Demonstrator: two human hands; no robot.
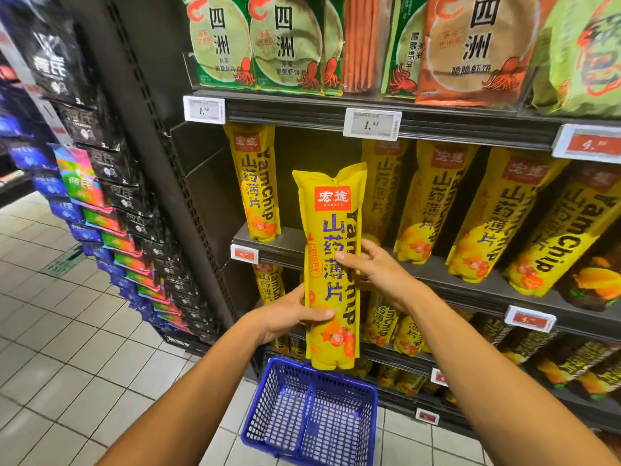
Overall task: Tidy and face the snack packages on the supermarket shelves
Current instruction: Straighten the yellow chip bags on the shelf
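A tall yellow Yam Chip package (331,237) is held upright in front of the shelves, label facing me. My left hand (292,316) grips its lower left edge, thumb across the front. My right hand (373,270) grips its right side at mid height, fingers curled round it. Behind it, the middle shelf (268,245) carries more yellow Yam Chip packages (257,183) standing upright, with a dark gap directly behind the held package. Further packages of the same kind (430,203) lean along the shelf to the right.
A blue wire shopping basket (309,415) stands on the tiled floor below the package. Green and orange cracker bags (285,45) fill the top shelf. Black and coloured snack packs (111,183) hang on the end rack at left. Price tags (371,124) line the shelf edges.
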